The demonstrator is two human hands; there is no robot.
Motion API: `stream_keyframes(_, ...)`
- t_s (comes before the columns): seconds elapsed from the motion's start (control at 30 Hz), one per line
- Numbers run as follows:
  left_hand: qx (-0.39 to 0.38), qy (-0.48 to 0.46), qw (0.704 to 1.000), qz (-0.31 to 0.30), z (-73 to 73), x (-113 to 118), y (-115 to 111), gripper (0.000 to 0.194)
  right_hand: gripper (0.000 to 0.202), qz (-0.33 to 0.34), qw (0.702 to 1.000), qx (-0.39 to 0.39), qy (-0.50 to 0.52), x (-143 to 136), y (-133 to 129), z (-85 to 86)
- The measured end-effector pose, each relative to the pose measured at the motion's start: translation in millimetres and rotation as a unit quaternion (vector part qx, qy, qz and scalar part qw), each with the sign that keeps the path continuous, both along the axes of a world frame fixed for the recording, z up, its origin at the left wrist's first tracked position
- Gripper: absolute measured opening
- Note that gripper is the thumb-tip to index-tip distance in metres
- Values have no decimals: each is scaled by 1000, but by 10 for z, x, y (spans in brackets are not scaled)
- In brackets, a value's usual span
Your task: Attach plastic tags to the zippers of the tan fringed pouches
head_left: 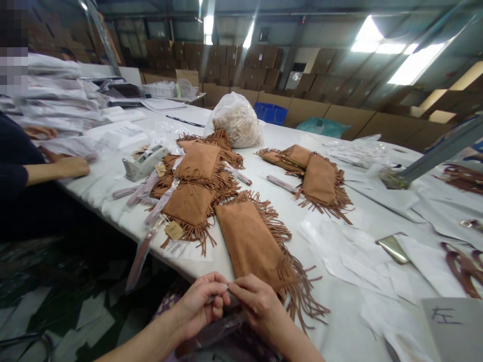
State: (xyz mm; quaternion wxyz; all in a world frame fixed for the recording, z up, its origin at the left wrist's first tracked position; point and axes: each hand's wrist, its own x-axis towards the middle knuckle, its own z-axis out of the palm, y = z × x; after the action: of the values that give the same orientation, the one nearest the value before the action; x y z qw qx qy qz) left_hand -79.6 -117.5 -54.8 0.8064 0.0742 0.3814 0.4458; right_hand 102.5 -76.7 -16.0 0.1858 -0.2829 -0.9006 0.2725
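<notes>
My left hand (204,304) and my right hand (260,304) meet at the table's near edge, thumbs and fingers pinched together. Between them is the end of a dark brown strap (213,334) in clear plastic, which hangs over my lap; the exact part pinched is mostly hidden. Just beyond my right hand lies a tan suede fringed bag (251,241). To its left several more fringed bags (194,198) are piled, with a cardboard tag (174,230) and a plastic-wrapped strap (141,256) hanging off the edge.
A grey tape dispenser (145,162) stands left of the pile. More fringed bags (320,178) lie farther right. Behind is a stuffed white plastic bag (236,120). White paper sheets (354,266) and a phone-like shiny object (394,248) lie right. At left a co-worker's hand (71,167) rests near wrapped packages (62,108).
</notes>
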Motion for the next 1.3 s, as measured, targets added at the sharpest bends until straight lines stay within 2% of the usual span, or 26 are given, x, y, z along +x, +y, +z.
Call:
stream_keyframes(0.13, -58, -62, 996, -4, 24, -26, 40, 11, 36, 34, 995, 94, 4, 48, -45, -111)
stream_keyframes(0.23, -91, -35, 995, -29, 65, -43, 67, 20, 32, 36, 988, 152, 17, 68, -59, -215)
stream_keyframes(0.33, -60, 2, 997, -55, 117, -67, 57, 17, 29, 32, 981, 191, 13, 72, -71, -269)
stream_keyframes(0.43, -11, 68, 995, -72, 162, -89, 24, 32, 26, 26, 978, 205, 0, 59, -93, -254)
stream_keyframes(0.57, 29, 143, 986, -84, 187, -89, 2, 39, 22, -27, 977, 213, -8, -11, -136, -246)
stream_keyframes(0.7, 56, 153, 982, -95, 178, -79, -19, 36, 22, -77, 962, 263, 10, -116, -155, -344)
stream_keyframes(0.87, 86, 150, 980, -96, 147, -160, -116, 42, 22, -72, 951, 300, 21, -158, -161, -437)
stream_keyframes(1.03, 76, 195, 962, -177, 143, -277, -77, 50, 24, -54, 949, 312, 10, -129, -179, -411)
stream_keyframes(1.17, 99, 276, 926, -237, 70, -177, -11, 60, 26, -52, 947, 318, 17, -123, -181, -402)
stream_keyframes(1.23, 116, 285, 926, -221, 14, -110, -25, 57, 26, -62, 946, 316, 29, -121, -188, -413)
stream_keyframes(1.3, 117, 260, 940, -189, -28, -74, -62, 52, 25, -82, 947, 308, 38, -118, -203, -425)
